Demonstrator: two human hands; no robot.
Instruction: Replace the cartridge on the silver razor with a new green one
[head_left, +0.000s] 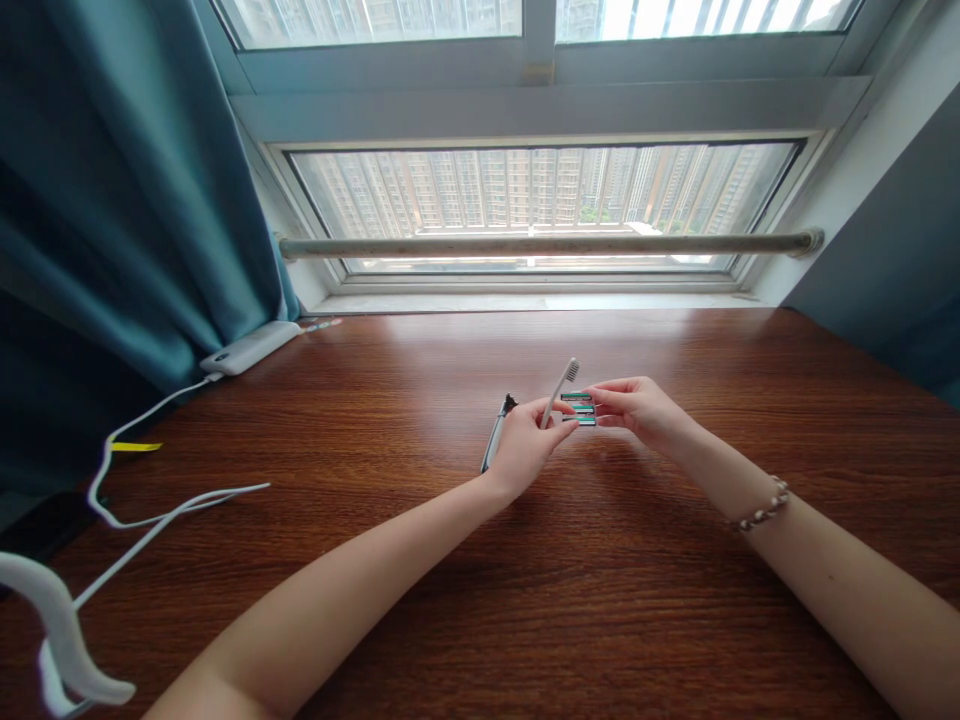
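Note:
My left hand (523, 445) is closed round a small white brush (558, 392) that looks like a toothbrush, its dark bristles pointing up and right. Its thumb and a finger also reach the left edge of a pack of razor cartridges (577, 409), dark with green strips, stacked in rows. My right hand (639, 408) pinches the right edge of that pack between thumb and fingers. Partly hidden behind my left hand is a slim silver-and-black object (493, 440) with a black top; I cannot tell its kind or whether the hand touches it.
The brown wooden table (420, 600) runs up to the window ledge. A white device (251, 348) with a white cable (142, 405) lies by the blue curtain (150, 180). A yellow strip (136, 447) is at the left, and a curved white object (64, 625) stands lower left.

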